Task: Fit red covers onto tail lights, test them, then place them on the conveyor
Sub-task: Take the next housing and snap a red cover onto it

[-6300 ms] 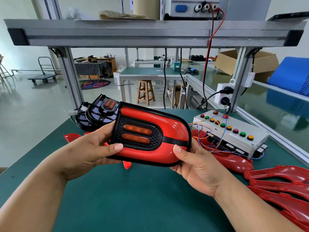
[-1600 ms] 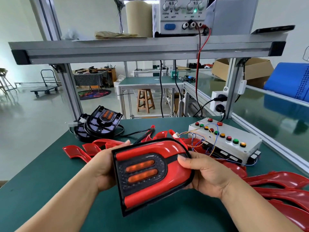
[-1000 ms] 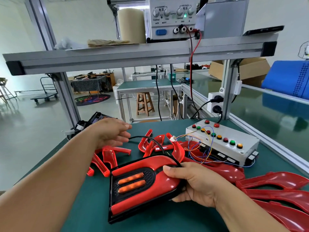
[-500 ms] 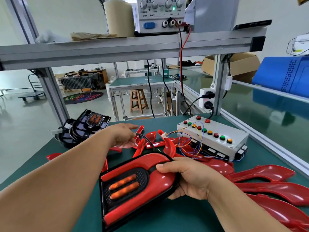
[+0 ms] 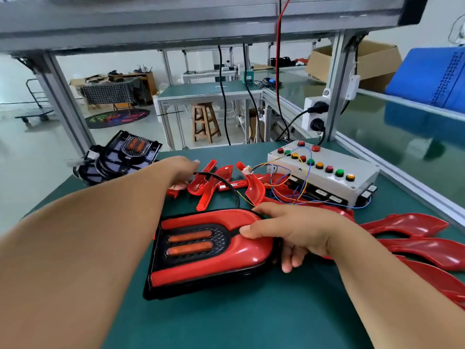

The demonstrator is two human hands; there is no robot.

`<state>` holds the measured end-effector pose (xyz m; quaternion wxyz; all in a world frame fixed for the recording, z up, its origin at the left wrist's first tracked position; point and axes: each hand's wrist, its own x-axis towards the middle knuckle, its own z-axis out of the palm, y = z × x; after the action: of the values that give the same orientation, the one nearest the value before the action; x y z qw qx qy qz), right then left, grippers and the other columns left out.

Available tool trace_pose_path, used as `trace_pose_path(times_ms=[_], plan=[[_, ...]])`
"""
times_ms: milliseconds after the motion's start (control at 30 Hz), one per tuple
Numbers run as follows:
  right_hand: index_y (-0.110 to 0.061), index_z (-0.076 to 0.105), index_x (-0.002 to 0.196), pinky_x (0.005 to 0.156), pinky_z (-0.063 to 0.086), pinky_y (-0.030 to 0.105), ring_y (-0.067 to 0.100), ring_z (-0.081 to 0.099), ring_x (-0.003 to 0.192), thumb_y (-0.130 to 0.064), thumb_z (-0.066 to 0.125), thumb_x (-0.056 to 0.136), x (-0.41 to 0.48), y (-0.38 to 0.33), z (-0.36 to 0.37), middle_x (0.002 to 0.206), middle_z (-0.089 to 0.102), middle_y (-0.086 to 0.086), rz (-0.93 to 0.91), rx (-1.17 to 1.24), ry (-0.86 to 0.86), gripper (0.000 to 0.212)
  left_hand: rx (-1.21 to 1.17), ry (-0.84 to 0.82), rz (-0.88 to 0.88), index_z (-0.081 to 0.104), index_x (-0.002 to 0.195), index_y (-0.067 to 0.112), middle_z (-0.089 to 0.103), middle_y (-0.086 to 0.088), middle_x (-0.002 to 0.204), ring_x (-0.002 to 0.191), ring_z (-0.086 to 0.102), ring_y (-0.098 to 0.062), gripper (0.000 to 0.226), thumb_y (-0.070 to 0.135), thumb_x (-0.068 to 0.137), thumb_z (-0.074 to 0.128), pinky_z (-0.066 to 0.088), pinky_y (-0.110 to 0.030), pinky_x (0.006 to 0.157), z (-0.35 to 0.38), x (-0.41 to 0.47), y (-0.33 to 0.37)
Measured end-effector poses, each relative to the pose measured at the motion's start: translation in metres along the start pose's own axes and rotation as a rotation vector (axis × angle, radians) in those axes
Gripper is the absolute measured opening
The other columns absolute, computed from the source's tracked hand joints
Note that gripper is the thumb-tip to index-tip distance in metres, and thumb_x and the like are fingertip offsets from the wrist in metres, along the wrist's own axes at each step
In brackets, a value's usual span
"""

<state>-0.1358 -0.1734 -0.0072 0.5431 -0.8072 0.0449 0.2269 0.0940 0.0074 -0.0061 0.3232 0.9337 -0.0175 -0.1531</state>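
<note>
Room: Big workshop with a shiny pale floor. A wooden stool stands far back, and a cardboard box sits high on the right.
Bench: Your bench has a green top, with a grey metal shelf over it.
Tail light: The tail light lies flat on the bench, close in front of you. Its red cover is on, and two orange strips show in the black middle.
Right grip: Your right grip holds the right end of the tail light. The thumb lies on top of the red cover and the fingers curl under the edge.
Left grip: Your left grip reaches far out, over the loose red covers. The back of it hides the fingers, so you cannot tell if it pinches anything.
Black cable: The black cable runs from your left grip in a curve to the back edge of the tail light.
Test box: The white test box with red, green and yellow buttons sits at the back right. Thin coloured wires spill from it onto the loose red covers.
Bare lights: A stack of black lights rests at the back left.
</note>
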Motion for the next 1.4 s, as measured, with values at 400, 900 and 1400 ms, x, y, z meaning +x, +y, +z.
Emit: trace_pose_path(times_ms=[400,900,1400], plan=[[-0.058,0.056,0.113,0.039,0.046,0.021,0.019,0.063,0.05,-0.049,0.075,0.074,0.0,0.002,-0.006,0.101,0.073,0.012,-0.071,-0.025,-0.115,0.045,-0.482,0.058,-0.042,0.049,0.078,-0.002,0.06,-0.011,0.047,0.032,0.058,-0.01,0.025,-0.001,0.101,0.038,0.05,-0.02,0.036,-0.042,-0.024,0.028],[-0.058,0.052,0.107,0.039,0.046,0.021,0.02,0.064,0.05,-0.061,0.077,0.056,-0.001,0.004,-0.009,0.101,0.072,0.02,-0.055,-0.096,-0.159,0.056,-0.488,0.002,-0.045,0.057,0.082,0.007,0.051,0.0,0.049,0.028,0.025,-0.002,0.027,0.009,0.103,0.04,0.021,-0.011,0.027,-0.085,-0.073,0.028],[-0.043,0.044,0.119,0.042,0.046,0.023,0.021,0.064,0.051,-0.056,0.074,0.067,-0.008,0.002,-0.009,0.101,0.069,0.028,-0.032,-0.159,-0.187,0.062,0.031,0.209,0.109,0.064,0.082,0.011,0.044,0.003,0.062,0.05,0.03,-0.008,0.028,0.024,0.101,0.05,0.026,-0.02,0.038,-0.14,-0.11,0.024]])
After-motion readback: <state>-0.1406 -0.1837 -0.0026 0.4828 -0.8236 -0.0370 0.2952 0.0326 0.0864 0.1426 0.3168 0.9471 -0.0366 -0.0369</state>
